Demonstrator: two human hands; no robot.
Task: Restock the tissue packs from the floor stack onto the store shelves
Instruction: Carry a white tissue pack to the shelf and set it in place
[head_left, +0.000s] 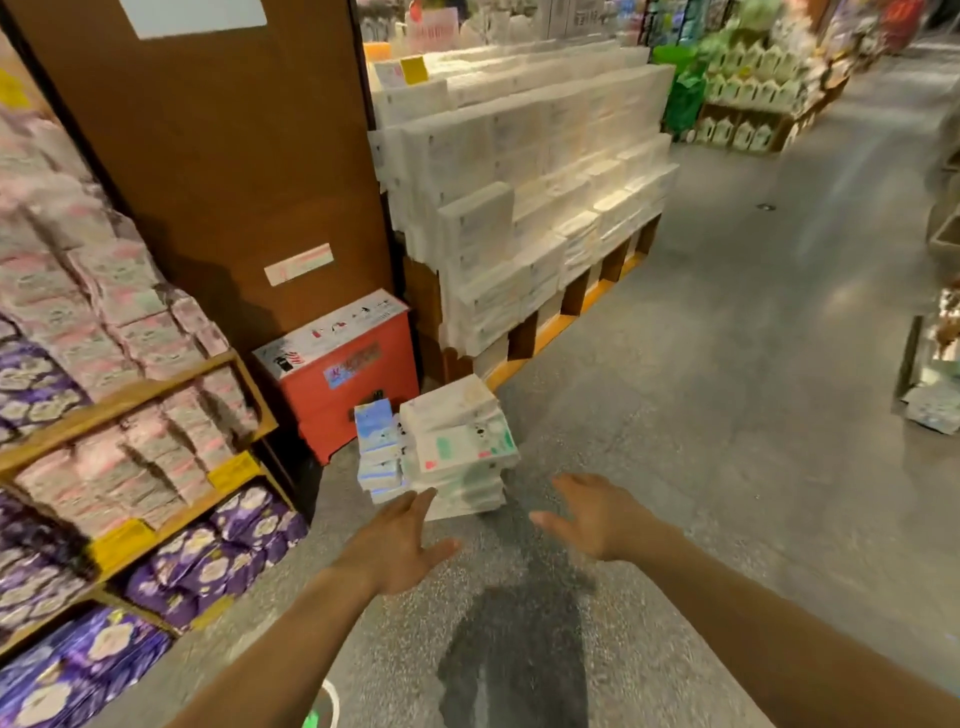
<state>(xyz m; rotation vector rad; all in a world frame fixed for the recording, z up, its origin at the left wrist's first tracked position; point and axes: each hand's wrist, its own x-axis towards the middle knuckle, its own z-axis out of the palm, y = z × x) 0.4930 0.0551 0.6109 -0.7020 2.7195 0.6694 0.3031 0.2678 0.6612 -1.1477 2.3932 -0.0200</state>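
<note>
- Tissue stack (457, 447) on floor (727, 415), by red box (345, 379), near shelves (130, 395).
- L hand (397, 545) fingers spread, tips overlap stack's lower edge; contact unclear.
- R hand (597, 514) fingers apart, empty, just right of stack.

A grey speckled floor (727, 415) carries a stack of white tissue packs (457, 447), with a shorter stack of blue packs (376, 452) just beside it on the left. Behind them a red box (343, 374) sits on the floor against a brown panel (218, 156). A dark patch (514, 649) marks the floor in the foreground. At left, wooden shelves (130, 395) hold pink packs (130, 322) on the upper levels and purple packs (218, 561) on the lower ones. Further back, a low wooden platform (571, 306) bears stepped rows of white packs (519, 182).
</note>
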